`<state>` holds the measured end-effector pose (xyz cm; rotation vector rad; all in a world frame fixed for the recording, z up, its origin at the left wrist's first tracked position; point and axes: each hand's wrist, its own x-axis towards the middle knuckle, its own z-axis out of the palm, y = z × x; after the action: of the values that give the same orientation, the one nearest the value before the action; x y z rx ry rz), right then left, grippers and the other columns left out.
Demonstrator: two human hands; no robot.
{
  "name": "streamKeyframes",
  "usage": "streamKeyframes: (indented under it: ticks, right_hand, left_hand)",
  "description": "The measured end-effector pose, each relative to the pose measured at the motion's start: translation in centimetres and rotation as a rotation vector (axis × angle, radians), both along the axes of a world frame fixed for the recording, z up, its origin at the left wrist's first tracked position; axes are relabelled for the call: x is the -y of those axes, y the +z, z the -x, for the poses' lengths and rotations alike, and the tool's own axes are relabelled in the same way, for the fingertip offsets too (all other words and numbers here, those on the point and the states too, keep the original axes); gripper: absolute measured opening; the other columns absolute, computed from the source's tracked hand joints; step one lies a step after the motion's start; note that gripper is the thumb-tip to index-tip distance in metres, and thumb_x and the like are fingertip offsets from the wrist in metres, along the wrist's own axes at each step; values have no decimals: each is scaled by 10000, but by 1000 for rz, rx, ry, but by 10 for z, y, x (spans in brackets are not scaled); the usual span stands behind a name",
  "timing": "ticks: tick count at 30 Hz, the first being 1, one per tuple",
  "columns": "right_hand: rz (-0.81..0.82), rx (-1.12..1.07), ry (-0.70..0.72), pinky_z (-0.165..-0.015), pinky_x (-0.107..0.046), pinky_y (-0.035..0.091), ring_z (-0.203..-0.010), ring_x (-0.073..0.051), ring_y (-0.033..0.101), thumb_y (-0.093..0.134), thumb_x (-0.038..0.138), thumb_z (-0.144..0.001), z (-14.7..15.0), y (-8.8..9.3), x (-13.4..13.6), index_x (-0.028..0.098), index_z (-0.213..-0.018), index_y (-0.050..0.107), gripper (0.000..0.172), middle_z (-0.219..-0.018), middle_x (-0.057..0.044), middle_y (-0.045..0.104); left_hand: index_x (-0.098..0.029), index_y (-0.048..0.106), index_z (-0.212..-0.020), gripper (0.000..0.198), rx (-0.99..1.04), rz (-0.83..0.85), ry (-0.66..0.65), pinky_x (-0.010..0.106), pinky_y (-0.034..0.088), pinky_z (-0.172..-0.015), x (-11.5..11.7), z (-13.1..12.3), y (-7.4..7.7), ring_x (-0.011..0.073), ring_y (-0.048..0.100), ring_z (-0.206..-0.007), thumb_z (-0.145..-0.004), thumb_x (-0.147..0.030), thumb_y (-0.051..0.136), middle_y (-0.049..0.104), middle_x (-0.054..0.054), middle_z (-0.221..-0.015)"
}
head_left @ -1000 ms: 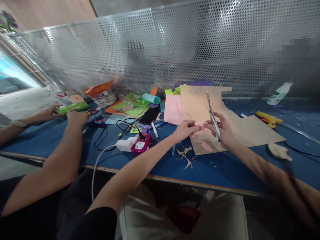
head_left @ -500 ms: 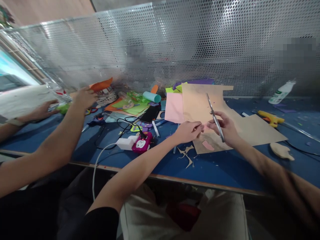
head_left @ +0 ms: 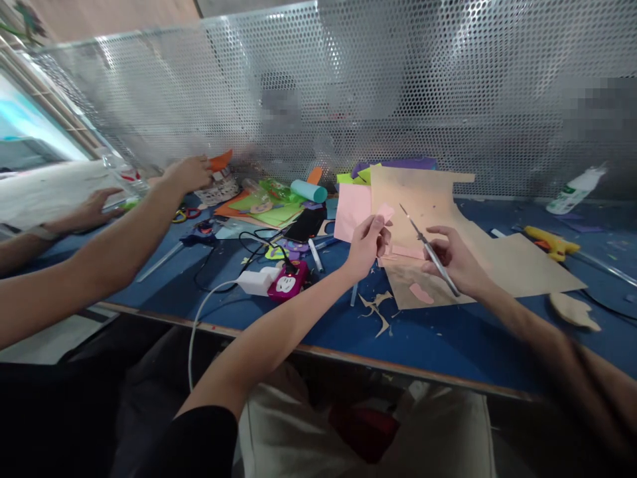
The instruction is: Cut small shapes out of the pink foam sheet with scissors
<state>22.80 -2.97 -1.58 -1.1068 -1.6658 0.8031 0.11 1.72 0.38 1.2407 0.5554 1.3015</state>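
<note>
Between the thumb and fingers of my left hand (head_left: 369,247) is a small pink foam piece (head_left: 385,212), held upright. My right hand (head_left: 455,259) grips a pair of scissors (head_left: 432,253), blades pointing up and to the left, apart from the pink piece. Beneath both hands spreads a large tan sheet (head_left: 411,189). On it lie a pink strip (head_left: 405,251) and a small pink cutout (head_left: 421,293). A larger pink sheet (head_left: 352,209) sits at its left edge, just behind my left hand.
Tan scraps (head_left: 375,311), a magenta power adapter (head_left: 289,281) with cables and a phone (head_left: 304,226) lie left. To the right are a yellow glue gun (head_left: 552,242), a glue bottle (head_left: 577,190) and a tan cutout (head_left: 573,311). A co-worker's arm (head_left: 134,232) reaches across the left side.
My hands have moved apart. The left one has lifted the pink piece up and leftward, baring the pink strip; the scissors have tilted further left. The co-worker's hand shifted over the orange sheet.
</note>
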Motion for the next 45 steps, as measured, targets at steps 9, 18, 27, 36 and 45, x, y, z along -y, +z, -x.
streamKeyframes:
  ticks: [9, 18, 27, 36, 45]
  right_hand:
    - [-29, 99, 7, -671, -334, 486, -665, -195, 602, 815, 436, -684, 7, -4, -1, 301, -1060, 437, 550, -771, 30, 640]
    - [1, 45, 55, -619, -312, 472, -619, -184, 588, 804, 392, -723, 11, 5, 10, 296, -1193, 483, 578, -728, 35, 620]
    - [-7, 86, 112, -710, -379, 534, -750, -242, 673, 751, 379, -792, 13, 11, 14, 289, -1298, 476, 582, -842, -30, 681]
    - [7, 163, 126, -682, -347, 507, -743, -231, 664, 783, 365, -760, 8, 8, 10, 298, -1404, 455, 726, -843, -18, 674]
    - [64, 81, 266, -764, -377, 521, -784, -239, 654, 745, 440, -792, 5, 11, 12, 322, -1482, 402, 779, -871, -29, 651]
  left_hand:
    - [-177, 618, -881, 547, -105, -166, 102, 210, 310, -461, 3, -1, -2, 63, 423, -475, -1001, -710, 627, 509, -54, -569]
    - [-172, 625, -851, 535, -277, -195, -55, 230, 343, -451, 9, 4, -3, 55, 454, -421, -992, -688, 622, 625, -25, -629]
    - [-156, 656, -784, 512, -191, -133, -94, 233, 325, -437, 9, 4, -3, 67, 449, -420, -921, -647, 699, 572, -25, -551]
    - [-173, 615, -752, 458, -222, -151, -148, 237, 357, -474, 8, 5, -3, 78, 439, -424, -921, -593, 683, 497, -53, -489]
    - [-171, 624, -734, 433, -303, -177, -195, 237, 369, -511, 9, 6, -6, 86, 479, -448, -956, -542, 646, 524, -36, -479]
